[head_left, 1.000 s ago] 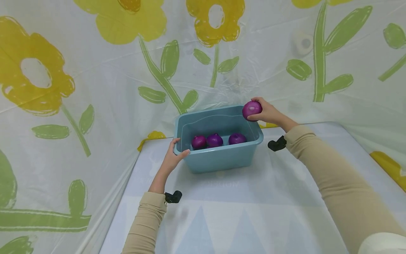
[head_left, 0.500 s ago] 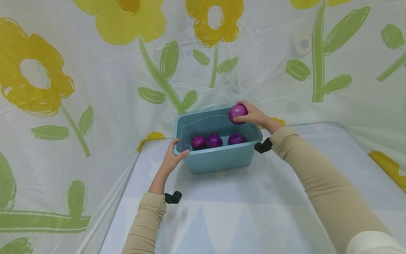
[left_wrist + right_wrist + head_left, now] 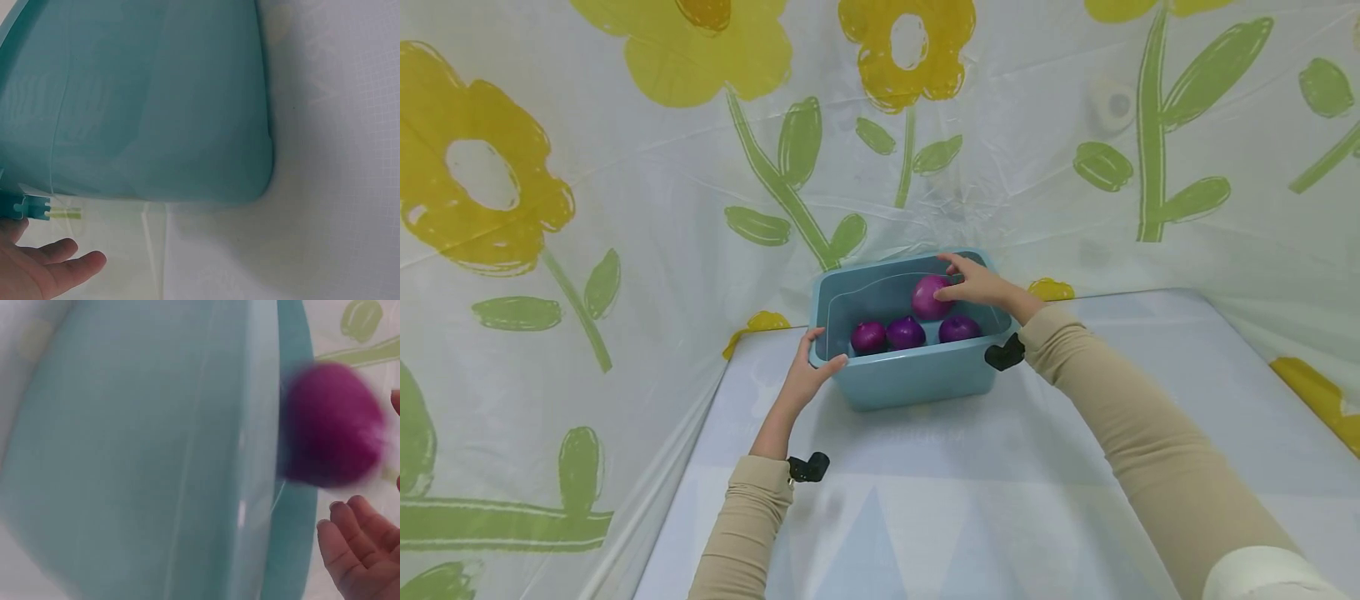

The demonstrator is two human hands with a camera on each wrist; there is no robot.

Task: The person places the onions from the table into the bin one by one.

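A light-blue plastic bin (image 3: 917,379) stands on the table, with three red onions lying inside: one at the left (image 3: 868,338), a pointed onion (image 3: 906,333) beside it and a third onion (image 3: 958,328) farther right. Above them, within the bin's opening, is a larger red onion (image 3: 927,298); it looks blurred in the right wrist view. My right hand (image 3: 983,283) reaches over the right side, its fingers spread and apart from that onion. At the near left corner my left hand (image 3: 805,375) holds the rim, thumb over the front edge and fingers at the left side.
A white cloth printed with yellow flowers (image 3: 910,42) hangs behind the bin. The table (image 3: 917,517) has a pale cover with blue triangles. A dark wrist camera (image 3: 1004,353) on the right arm overlaps the bin's right front edge.
My right hand has moved left and inward over the bin with the large onion, then released it. The onion is now lower inside the bin. My left hand stays at the corner.
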